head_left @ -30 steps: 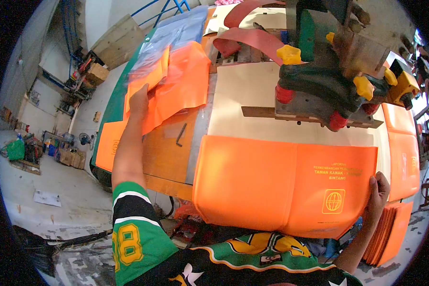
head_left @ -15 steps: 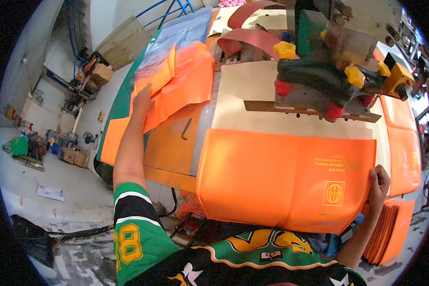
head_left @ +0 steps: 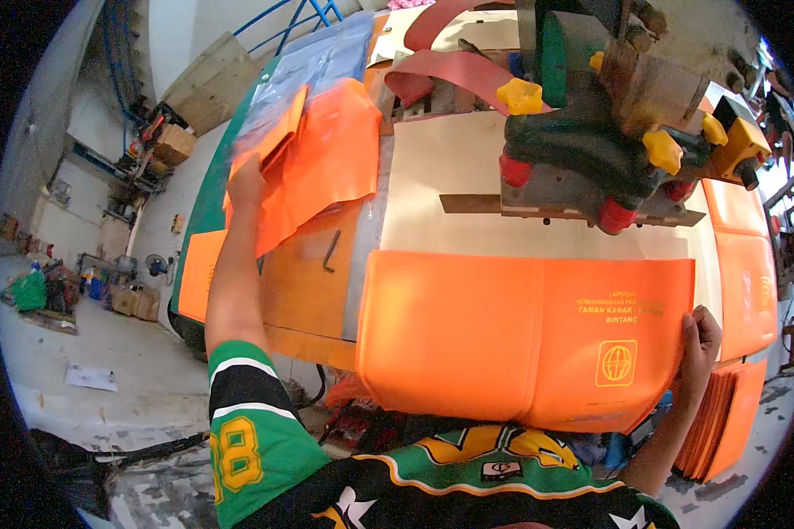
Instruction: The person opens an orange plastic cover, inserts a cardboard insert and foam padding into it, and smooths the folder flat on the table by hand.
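In my right hand (head_left: 700, 342) is the right edge of an open orange folder cover (head_left: 450, 339), pinched between thumb and fingers. Gold lettering and a square globe emblem are printed on its right half. The cover lies spread at the table's front edge, its lower side hanging toward my body. Over to the left, my left hand (head_left: 247, 183) is closed on a folded orange cover (head_left: 278, 141) at the pile. Its fingertips are partly hidden. Other loose orange covers (head_left: 335, 159) lie beneath and beside it, on top of clear plastic sheets (head_left: 326, 53).
A press (head_left: 591, 150) with yellow knobs and red-tipped clamps stands over a cream board (head_left: 415, 194). A hex key (head_left: 331, 251) lies on the orange-brown tabletop (head_left: 300, 286). Stacked orange covers (head_left: 723, 423) sit at the lower right, and more covers (head_left: 741, 264) lie beyond the board.
My left hand has shifted slightly left and toward me, and the folded cover's edge has lifted with it. My right hand keeps its hold on the printed cover.
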A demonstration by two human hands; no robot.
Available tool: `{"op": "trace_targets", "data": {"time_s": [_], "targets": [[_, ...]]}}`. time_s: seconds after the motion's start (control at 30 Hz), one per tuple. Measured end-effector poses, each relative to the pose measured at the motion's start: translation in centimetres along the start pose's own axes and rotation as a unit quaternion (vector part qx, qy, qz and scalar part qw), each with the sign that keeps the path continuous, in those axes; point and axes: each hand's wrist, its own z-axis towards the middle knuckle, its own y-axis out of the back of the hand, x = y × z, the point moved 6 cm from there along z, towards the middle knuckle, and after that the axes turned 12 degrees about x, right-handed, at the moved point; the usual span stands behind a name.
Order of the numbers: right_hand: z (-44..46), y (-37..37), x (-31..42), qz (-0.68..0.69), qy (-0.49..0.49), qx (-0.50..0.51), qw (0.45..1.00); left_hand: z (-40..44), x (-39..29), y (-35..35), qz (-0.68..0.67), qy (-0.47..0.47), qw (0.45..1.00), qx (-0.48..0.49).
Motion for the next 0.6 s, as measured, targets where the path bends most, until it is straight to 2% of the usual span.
{"op": "trace_targets", "data": {"time_s": [0.07, 0.1, 0.13, 0.2, 0.27, 0.33, 0.37, 0.43, 0.47, 0.53, 0.6], "targets": [[0.0, 0.2, -0.5, 0.016, -0.002, 0.004, 1.0, 0.3, 1.2, 2.4, -0.014, -0.01, 0.998, -0.056], [0.0, 0.2, -0.7, 0.029, -0.004, 0.005, 1.0, -0.6, 0.3, 5.3, 0.003, 0.034, 0.999, -0.035], [0.1, 0.2, -0.6, 0.032, -0.002, 0.006, 0.999, -1.3, 0.6, 7.4, 0.006, 0.036, 0.999, -0.037], [0.2, 0.2, 0.4, -0.02, 0.027, 0.012, 0.999, -3.0, 0.6, 11.4, -0.036, -0.029, 0.988, -0.145], [0.1, -0.1, 1.0, -0.027, 0.025, 0.013, 0.999, -3.3, 2.6, 13.3, 0.002, -0.035, 0.987, -0.157], [0.0, -0.5, 1.9, -0.034, 0.023, 0.014, 0.999, -4.5, 5.3, 16.2, -0.041, 0.036, 0.98, -0.194], [0.0, -0.7, 2.5, -0.052, 0.028, 0.013, 0.998, -5.2, 6.1, 17.4, -0.038, 0.037, 0.979, -0.195], [0.1, -0.7, 2.8, -0.067, 0.035, 0.012, 0.997, -8.4, 7.0, 21.1, -0.124, -0.017, 0.945, -0.303], [0.1, -0.7, 2.6, -0.064, 0.041, 0.016, 0.997, -9.9, 7.7, 22.5, -0.125, 0.031, 0.943, -0.307], [0.3, -0.4, 1.6, -0.06, 0.049, 0.02, 0.997, -12.4, 9.9, 24.1, -0.166, 0.065, 0.938, -0.299], [0.7, -0.4, 1.4, -0.075, 0.106, 0.023, 0.991, -15.1, 11.4, 24.2, -0.342, 0.065, 0.893, -0.285]]}}
